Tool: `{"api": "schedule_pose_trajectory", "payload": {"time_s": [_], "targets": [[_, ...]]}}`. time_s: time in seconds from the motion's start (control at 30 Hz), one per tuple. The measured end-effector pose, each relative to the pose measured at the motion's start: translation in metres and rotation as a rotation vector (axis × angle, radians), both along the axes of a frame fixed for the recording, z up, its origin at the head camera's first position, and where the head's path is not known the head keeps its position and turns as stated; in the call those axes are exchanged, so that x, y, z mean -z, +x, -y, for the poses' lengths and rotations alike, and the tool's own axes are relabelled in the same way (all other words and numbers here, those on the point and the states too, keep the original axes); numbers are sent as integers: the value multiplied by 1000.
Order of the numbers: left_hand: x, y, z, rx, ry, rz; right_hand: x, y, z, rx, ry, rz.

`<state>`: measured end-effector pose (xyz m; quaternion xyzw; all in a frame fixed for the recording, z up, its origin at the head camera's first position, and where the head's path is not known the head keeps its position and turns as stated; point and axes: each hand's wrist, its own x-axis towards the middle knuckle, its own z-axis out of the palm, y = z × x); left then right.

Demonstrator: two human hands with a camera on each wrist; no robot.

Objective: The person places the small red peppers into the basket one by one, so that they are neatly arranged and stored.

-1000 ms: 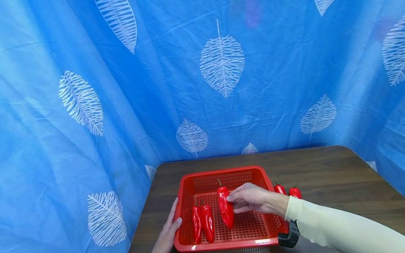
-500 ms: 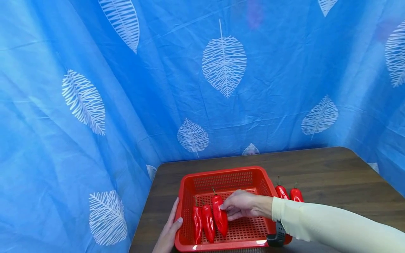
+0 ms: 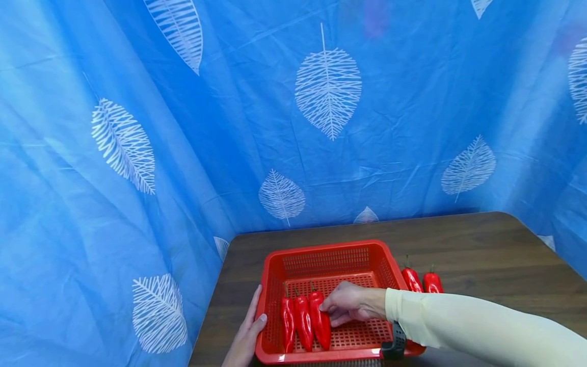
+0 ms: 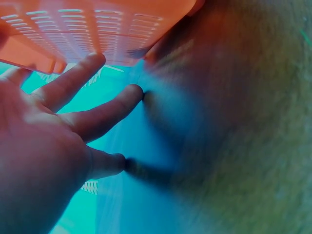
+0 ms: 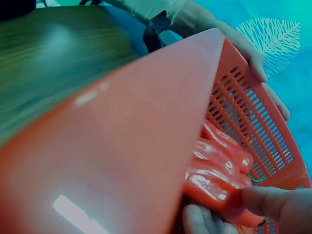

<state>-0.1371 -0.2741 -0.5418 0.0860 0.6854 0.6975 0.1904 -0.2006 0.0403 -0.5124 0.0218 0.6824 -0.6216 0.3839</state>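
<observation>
Curtain cloth [image 3: 229,127], blue and printed with large white leaves, hangs behind and around everything. Below it spreads the table [image 3: 468,242], dark brown wood with a streaky grain and rounded far corners. On the table sits a red plastic basket [image 3: 321,248], rectangular, with slotted walls and a pierced floor. A cream sleeve [image 3: 477,318] reaches in over the basket's right side, a black wristband [image 3: 394,344] just below its cuff.

The left hand [image 3: 245,334] is at the basket's left wall, fingers spread wide and nearly straight outside it, thumb resting on the rim. The right hand [image 3: 350,302] is inside the basket, fingers drawn narrow, pinching one pepper [image 3: 321,326] between thumb and fingers.

That pepper is the rightmost of three in the basket: long, bright red, glossy, plump at the shoulder and tapering toward the near wall. Beside it lie the middle pepper [image 3: 303,323] and the slimmer left pepper [image 3: 288,323], their shiny skins dented and streaked with white glare. Two more red peppers [image 3: 411,280] are on the table to the right of the basket, partly hidden by the sleeve. Smallest are the thin green stems [image 5: 258,179].
</observation>
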Motion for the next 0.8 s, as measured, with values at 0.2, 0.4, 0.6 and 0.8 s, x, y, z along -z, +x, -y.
{"api": "schedule_pose_trajectory", "payload": {"time_s": [0.2, 0.4, 0.6, 0.8], "targets": [[-1, -1, -1, 1, -4, 1, 2, -1, 2, -10, 6, 14], [-1, -1, -2, -4, -18, -3, 1, -1, 2, 0, 30, 16], [-1, -1, -1, -1, -11, -10, -2, 0, 0, -4, 37, 3], [-1, 0, -1, -7, -11, 2, -7, 2, -10, -43, 60, -37]]}}
